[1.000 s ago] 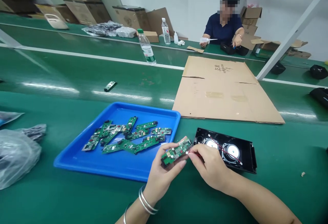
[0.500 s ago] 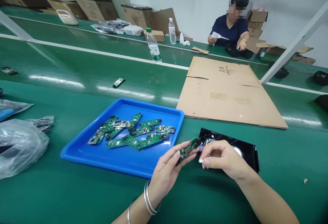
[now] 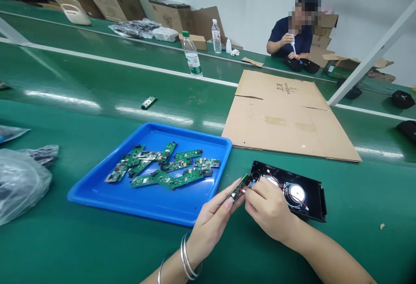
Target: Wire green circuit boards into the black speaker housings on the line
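My left hand point(image 3: 214, 221) is closed around a green circuit board point(image 3: 239, 187), which is tilted up at its far end. Thumb and fingers of my right hand point(image 3: 269, 210) pinch a small white connector point(image 3: 243, 191) against the board's right side. Whether the connector is seated in a socket I cannot tell. Behind my right hand lies a black speaker housing point(image 3: 312, 188) with round white-centred speakers point(image 3: 296, 194) and thin red and black wires. A blue part point(image 3: 252, 184) shows just beyond my fingertips, partly hidden by them.
Several green circuit boards point(image 3: 165, 180) lie in a blue tray point(image 3: 97, 204) to the left. A flat cardboard sheet point(image 3: 276, 132) lies beyond the housing. Plastic bags point(image 3: 22, 184) are at far left. A co-worker point(image 3: 292, 37) sits across the benches, holding a white dropper bottle.
My right hand has moved left to the board with the connector, and its fingers have curled in. The board has turned more edge-on. Across the bench, the co-worker has raised the bottle upright, tip down.
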A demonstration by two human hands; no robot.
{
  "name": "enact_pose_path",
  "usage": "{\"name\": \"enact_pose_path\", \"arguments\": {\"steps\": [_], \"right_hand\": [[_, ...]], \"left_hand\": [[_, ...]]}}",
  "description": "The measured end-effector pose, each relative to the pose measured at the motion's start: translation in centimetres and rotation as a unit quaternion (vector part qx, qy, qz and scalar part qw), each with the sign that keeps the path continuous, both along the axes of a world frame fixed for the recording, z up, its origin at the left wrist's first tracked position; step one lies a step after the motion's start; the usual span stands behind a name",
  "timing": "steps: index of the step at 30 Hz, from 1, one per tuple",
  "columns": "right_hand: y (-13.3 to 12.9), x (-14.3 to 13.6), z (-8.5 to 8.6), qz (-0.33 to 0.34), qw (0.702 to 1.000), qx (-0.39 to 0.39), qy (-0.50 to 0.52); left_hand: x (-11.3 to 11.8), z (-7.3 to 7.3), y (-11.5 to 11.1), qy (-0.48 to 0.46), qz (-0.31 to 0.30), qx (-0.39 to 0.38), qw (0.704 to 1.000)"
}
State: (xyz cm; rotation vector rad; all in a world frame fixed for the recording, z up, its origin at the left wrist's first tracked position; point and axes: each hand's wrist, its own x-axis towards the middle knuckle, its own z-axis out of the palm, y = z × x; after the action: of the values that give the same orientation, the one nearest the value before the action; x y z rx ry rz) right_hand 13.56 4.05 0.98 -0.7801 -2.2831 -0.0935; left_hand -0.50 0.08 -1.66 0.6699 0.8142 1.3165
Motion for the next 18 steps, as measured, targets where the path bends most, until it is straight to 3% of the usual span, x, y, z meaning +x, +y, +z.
{"name": "enact_pose_path", "arguments": {"steps": [13,18], "right_hand": [[-0.1,0.1,-0.7,0.012,0.999,0.039,0.012],[0.0,0.1,-1.0,0.019,0.997,0.068,0.009]], "left_hand": [[0.4,-0.5,-0.5,0.005,-0.007,0.045,0.999],[0.1,-0.2,-1.1,0.162,0.007,0.079,0.984]]}}
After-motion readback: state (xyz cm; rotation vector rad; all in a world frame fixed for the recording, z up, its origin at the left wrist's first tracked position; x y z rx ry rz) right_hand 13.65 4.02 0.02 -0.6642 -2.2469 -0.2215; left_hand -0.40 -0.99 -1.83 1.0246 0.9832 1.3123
